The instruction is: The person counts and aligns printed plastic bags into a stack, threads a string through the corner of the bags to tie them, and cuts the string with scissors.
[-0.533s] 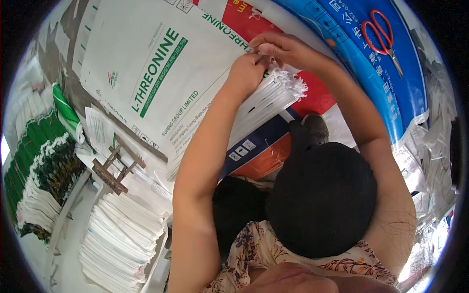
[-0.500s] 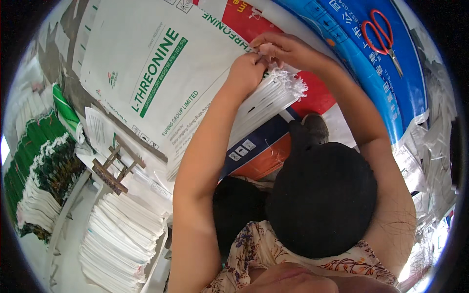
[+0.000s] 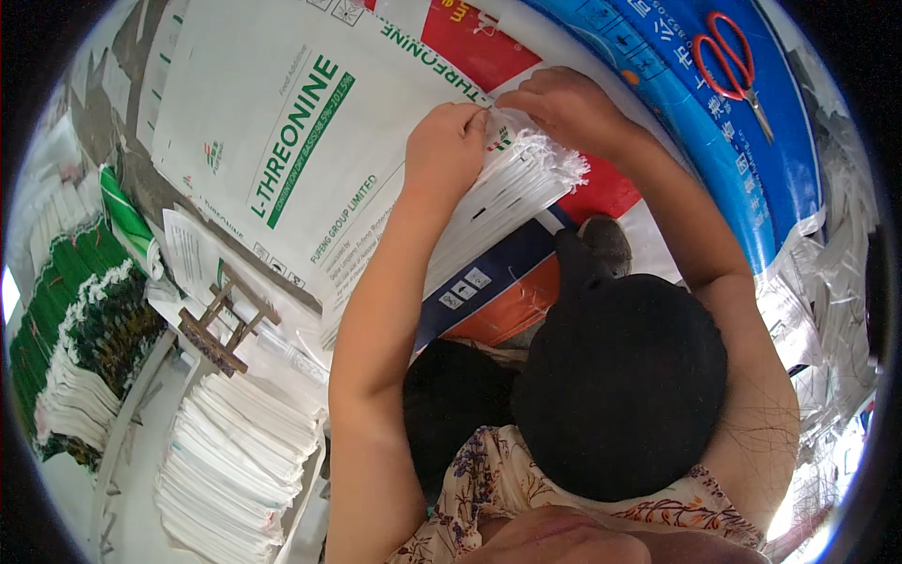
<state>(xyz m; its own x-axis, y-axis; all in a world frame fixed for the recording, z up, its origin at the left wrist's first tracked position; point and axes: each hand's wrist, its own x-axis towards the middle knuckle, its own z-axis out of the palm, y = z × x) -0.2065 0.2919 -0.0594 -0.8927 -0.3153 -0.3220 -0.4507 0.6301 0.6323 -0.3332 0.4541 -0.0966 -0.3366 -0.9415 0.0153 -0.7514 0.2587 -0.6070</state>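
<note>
A stack of flat white woven sacks with green print lies before me, its top sack spread out. At its near right corner the sack edges fan out in layers with frayed white threads. My left hand is closed at this corner, fingers curled over the top sack's edge with the thumb pressed in. Just to the right, my right hand is closed too, pinching the sack's corner between bent fingers. A loose flap of the sack shows between the two hands. The fingertips of both are partly hidden.
Red-handled scissors lie on a blue printed sack at the far right. A small wooden stool stands at left, near a stack of folded white sacks and a green pile. My knee in black is in front.
My hands, close together before, have drawn apart: the left went slightly left, the right slightly right. The sack's corner between them is now more exposed.
</note>
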